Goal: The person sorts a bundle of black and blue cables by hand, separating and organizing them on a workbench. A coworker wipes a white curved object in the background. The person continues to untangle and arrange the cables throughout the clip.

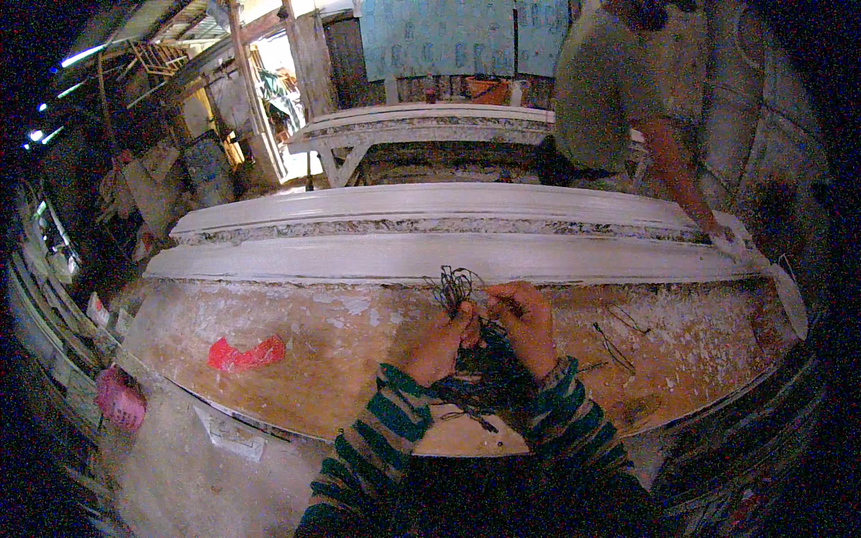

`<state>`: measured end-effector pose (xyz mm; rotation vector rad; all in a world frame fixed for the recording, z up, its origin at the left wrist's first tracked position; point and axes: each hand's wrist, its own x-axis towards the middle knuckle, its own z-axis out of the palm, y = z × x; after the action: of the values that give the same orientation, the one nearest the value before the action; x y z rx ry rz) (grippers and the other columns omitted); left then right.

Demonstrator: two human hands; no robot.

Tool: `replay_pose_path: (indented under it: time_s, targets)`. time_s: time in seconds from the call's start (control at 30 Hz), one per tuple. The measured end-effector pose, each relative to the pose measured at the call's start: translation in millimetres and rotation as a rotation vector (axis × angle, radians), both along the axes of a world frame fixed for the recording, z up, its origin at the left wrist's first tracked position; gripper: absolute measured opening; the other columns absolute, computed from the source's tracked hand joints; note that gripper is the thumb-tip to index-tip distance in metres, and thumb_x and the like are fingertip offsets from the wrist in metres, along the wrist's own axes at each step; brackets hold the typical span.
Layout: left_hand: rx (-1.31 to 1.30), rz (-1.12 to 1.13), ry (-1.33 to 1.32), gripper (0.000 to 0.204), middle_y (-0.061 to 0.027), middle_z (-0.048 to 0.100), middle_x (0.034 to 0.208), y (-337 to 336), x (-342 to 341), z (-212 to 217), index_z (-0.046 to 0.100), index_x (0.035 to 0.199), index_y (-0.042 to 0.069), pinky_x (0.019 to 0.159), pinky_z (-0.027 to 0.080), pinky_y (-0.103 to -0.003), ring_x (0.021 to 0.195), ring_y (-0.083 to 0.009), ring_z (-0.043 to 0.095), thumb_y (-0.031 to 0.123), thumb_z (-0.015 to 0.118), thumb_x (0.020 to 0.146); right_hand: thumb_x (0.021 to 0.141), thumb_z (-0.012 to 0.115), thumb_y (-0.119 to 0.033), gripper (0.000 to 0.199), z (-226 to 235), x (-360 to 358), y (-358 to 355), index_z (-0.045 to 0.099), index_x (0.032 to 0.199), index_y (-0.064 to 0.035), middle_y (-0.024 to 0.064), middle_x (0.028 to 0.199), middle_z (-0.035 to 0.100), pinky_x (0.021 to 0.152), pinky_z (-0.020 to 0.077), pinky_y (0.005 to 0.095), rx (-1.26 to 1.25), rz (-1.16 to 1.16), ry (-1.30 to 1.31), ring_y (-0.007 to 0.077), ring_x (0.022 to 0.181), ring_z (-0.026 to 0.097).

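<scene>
At the far left, by the floor, a pink bag sits next to the edge of a long wooden table. The table top is brown with many white splashes on it. A crumpled red rag lies on the left part of the table, well apart from the hands. A flat white scrap hangs near the table's front edge, below the rag.

Behind the table top, a long white moulding runs from left to right. It is smooth and curved. A second white strip lies just behind it, with a rough grey band between them.

In the middle, near the front edge, two hands in green striped sleeves come together over the table. The left hand is closed, and its fingers pinch a bunch of dark thin wires. The bunch sticks up in loops above the fingers, in front of the white moulding. More of the dark bunch hangs down between the two wrists. The right hand is closed too and grips the same bunch just beside the left hand. The two hands touch.

To the right of the hands, a few loose bits of wire lie on the table.

At the far right, another person in a grey shirt stands behind the moulding. That person's hand rests on the right end of the white moulding.
</scene>
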<state>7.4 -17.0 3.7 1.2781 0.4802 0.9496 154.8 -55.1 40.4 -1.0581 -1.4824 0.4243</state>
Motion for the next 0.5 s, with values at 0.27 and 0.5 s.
replay_pose_path:
  time_s: [0.27, 0.5]
  targets:
    - [-0.257, 0.167, -0.097, 0.042, 0.0038, 0.051, 0.072, -14, 6, 16, 0.053, 0.102, 0.011, 0.053, 0.041, -0.024, 0.065, -0.0088, 0.047, 0.05, 0.047, 0.089, 0.071, 0.062, 0.005, 0.036, 0, -14, -5, 0.064, 0.105, -0.0081, 0.0119, 0.106, 0.062, 0.084, 0.0475, 0.0341, 0.104, 0.059, -0.305, 0.0289, 0.101, 0.057]
    - [-0.095, 0.204, 0.059, 0.039, 0.0049, 0.052, 0.073, 3, -6, 5, 0.057, 0.096, 0.011, 0.057, 0.036, -0.023, 0.066, -0.0073, 0.042, 0.049, 0.052, 0.087, 0.075, 0.064, -0.001, 0.031, -2, -13, -3, 0.062, 0.106, -0.0053, 0.0101, 0.104, 0.063, 0.083, 0.0478, 0.0321, 0.004, 0.159, -0.228, 0.0257, 0.096, 0.061]
